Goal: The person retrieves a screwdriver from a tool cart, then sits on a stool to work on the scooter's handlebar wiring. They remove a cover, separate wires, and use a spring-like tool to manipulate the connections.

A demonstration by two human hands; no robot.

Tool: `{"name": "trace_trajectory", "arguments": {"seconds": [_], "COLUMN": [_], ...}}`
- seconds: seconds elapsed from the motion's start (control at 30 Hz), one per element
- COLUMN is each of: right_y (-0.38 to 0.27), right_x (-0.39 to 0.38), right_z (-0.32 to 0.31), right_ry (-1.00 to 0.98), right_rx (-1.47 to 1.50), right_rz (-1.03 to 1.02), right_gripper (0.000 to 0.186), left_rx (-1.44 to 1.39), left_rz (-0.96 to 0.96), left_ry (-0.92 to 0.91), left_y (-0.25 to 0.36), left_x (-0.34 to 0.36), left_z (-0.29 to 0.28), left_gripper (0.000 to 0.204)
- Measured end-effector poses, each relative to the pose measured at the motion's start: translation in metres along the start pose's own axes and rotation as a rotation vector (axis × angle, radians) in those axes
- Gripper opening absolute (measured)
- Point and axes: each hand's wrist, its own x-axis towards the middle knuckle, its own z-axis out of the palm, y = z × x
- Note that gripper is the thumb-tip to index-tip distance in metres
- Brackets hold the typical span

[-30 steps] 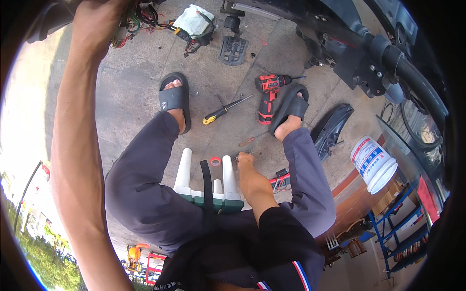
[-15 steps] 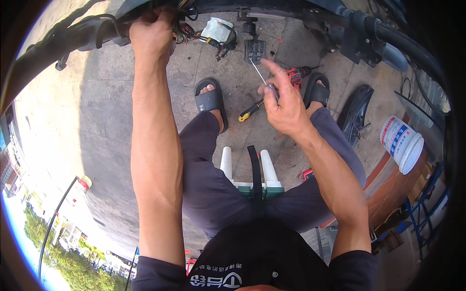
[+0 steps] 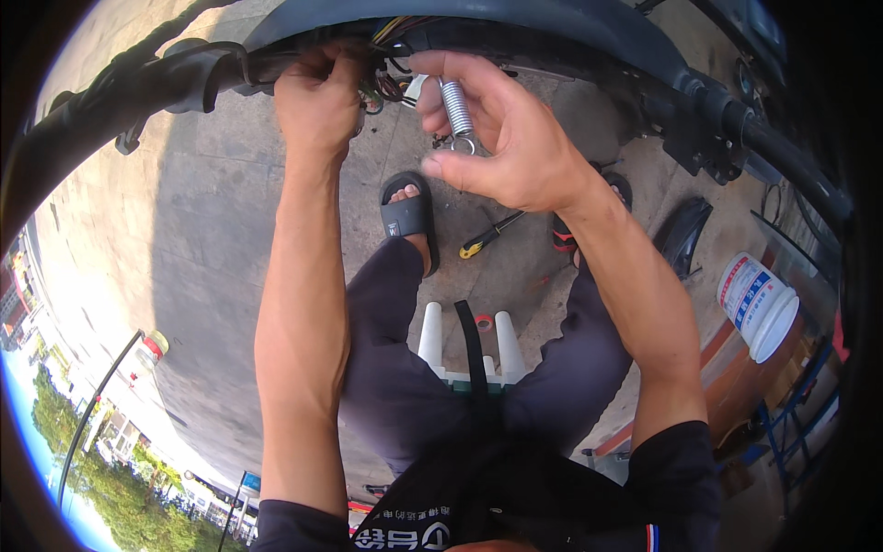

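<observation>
A silver coil spring (image 3: pixel 455 109) with a ring at its lower end lies against the curled fingers of my right hand (image 3: pixel 529 152), its thumb and index finger stretched out around it. Up at the dark vehicle frame (image 3: pixel 561 64), my left hand (image 3: pixel 317 106) has its fingers pinched together. Whatever they hold is hidden against the frame. Beside those fingertips hangs a bundle of thin coloured wires (image 3: pixel 391 89). More wires (image 3: pixel 391 29) come out above, under a blue-grey panel (image 3: pixel 552 14).
On the paving lie a screwdriver (image 3: pixel 475 247) with a yellow-black handle, a partly hidden red-and-black tool (image 3: pixel 563 237) and a black curved part (image 3: pixel 685 235). A white bucket (image 3: pixel 759 304) stands at the right. Between my legs is a white-and-green stool (image 3: pixel 430 336), with a red ring (image 3: pixel 484 322) beyond.
My right hand has risen up and left toward the frame, turning so that the spring shows. My left hand has shifted slightly right and down, still at the frame.
</observation>
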Motion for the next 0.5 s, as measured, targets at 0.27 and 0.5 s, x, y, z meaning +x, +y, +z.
{"name": "trace_trajectory", "arguments": {"seconds": [0.27, 0.5], "right_y": [-0.002, 0.01], "right_x": [0.007, 0.007], "right_z": [-0.001, 0.005], "right_ry": [0.006, 0.11], "right_rx": [0.252, -0.035], "right_rz": [0.089, -0.001], "right_gripper": [0.062, 0.044], "left_rx": [-0.026, -0.021], "left_rz": [-0.001, 0.002], "left_ry": [0.046, 0.066], "left_y": [-0.004, -0.004], "left_x": [0.0, -0.002], "left_z": [0.006, 0.007], "left_gripper": [0.021, 0.025]}}
